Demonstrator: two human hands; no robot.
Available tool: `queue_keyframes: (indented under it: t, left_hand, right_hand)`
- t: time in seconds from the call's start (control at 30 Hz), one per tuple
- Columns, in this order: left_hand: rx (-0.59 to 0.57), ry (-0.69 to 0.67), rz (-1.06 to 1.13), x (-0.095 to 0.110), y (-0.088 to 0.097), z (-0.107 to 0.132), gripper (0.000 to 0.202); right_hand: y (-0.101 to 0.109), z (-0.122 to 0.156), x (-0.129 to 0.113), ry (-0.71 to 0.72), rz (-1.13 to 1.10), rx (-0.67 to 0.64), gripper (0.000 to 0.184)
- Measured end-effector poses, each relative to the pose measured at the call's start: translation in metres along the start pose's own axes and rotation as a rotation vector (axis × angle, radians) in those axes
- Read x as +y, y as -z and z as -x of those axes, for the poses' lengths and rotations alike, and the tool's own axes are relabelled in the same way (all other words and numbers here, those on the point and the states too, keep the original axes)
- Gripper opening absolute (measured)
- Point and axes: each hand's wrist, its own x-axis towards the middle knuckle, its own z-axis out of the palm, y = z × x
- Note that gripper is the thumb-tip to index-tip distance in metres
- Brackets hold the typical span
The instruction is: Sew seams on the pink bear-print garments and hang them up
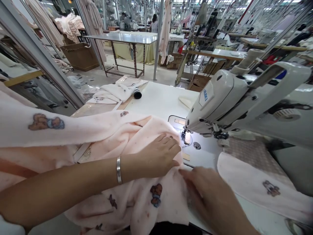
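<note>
Soft pink fleece fabric printed with small bears lies bunched across the sewing table, left of the sewing machine. My left hand, with a silver bangle at the wrist, is palm down on it, fingers curled into the folds. Close beside it, at the fabric's right edge, my right hand pinches the cloth; it is slightly blurred and its fingertips are partly hidden. The lit presser foot stands just right of the fabric's edge, apart from both hands.
A separate pink printed piece lies at the right, below the machine head. Folded white cloth and a small black-ended roll are at the table's far left. Beyond stand a metal-topped table, a cardboard box and metal poles.
</note>
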Motion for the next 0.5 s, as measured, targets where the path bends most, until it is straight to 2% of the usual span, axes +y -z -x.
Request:
queue_keyframes:
  t: [0.1, 0.17, 0.27, 0.37, 0.43, 0.5]
  left_hand:
    - [0.061, 0.042, 0.08, 0.001, 0.001, 0.003, 0.031]
    - [0.084, 0.028, 0.064, 0.002, 0.003, 0.004, 0.033]
    - [0.054, -0.014, -0.018, 0.003, 0.005, 0.005, 0.035]
    - [0.031, -0.042, -0.063, 0.001, 0.007, 0.003, 0.036]
    - [0.03, -0.05, -0.079, -0.003, 0.007, 0.0, 0.037]
    - [0.012, -0.05, -0.084, -0.008, 0.007, -0.004, 0.039]
  right_hand:
    - [0.001, -0.015, 0.019, 0.014, 0.142, -0.016, 0.022]
    - [0.003, -0.021, 0.029, 0.041, 0.143, -0.065, 0.022]
    - [0.008, -0.023, 0.045, 0.027, 0.128, -0.13, 0.026]
    - [0.009, -0.025, 0.065, -0.11, 0.174, -0.099, 0.028]
    - [0.003, -0.027, 0.076, -0.237, 0.221, -0.045, 0.036]
    - [-0.005, -0.03, 0.082, -0.33, 0.237, -0.02, 0.035]
